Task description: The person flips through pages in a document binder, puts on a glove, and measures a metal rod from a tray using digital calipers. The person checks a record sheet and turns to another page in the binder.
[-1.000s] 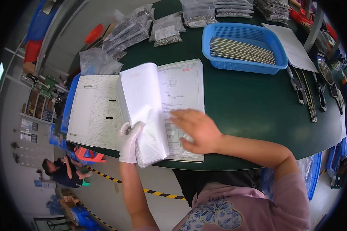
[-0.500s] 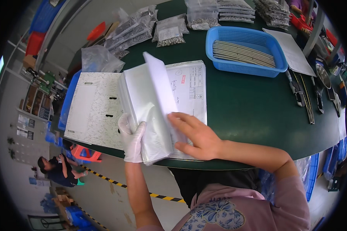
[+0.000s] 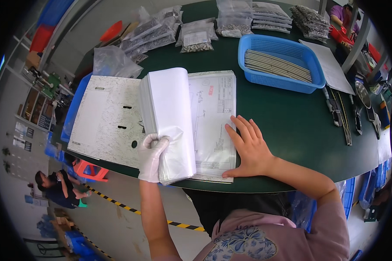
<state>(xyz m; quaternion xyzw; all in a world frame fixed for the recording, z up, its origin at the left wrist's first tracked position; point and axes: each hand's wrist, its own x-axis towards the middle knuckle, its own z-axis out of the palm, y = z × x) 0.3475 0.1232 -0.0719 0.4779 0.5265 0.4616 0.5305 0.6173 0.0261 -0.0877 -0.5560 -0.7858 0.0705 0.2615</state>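
A lever-arch binder [image 3: 101,122] with a speckled white cover lies spread on the green table. My left hand [image 3: 151,157], in a white glove, grips a thick stack of plastic sleeves [image 3: 172,104] folded back from the binder's right side. Its thumb presses on the top sleeve. Uncovered beside the stack is a sheet with a technical drawing [image 3: 214,126], marked with a red stamp. My bare right hand [image 3: 251,152] has its fingers spread at the right edge of that sheet, its fingertips and thumb touching the edge.
A blue plastic basket [image 3: 283,82] with long metal rods [image 3: 278,66] stands at the back right. Calipers [image 3: 335,114] and other measuring tools lie right of it. Bags of small metal parts [image 3: 197,37] line the far edge. A person [image 3: 63,189] sits beyond the table's left.
The stack of sleeves has been turned further left, uncovering more of the drawing. My right hand has moved right, off the sleeves to the sheet's right edge.
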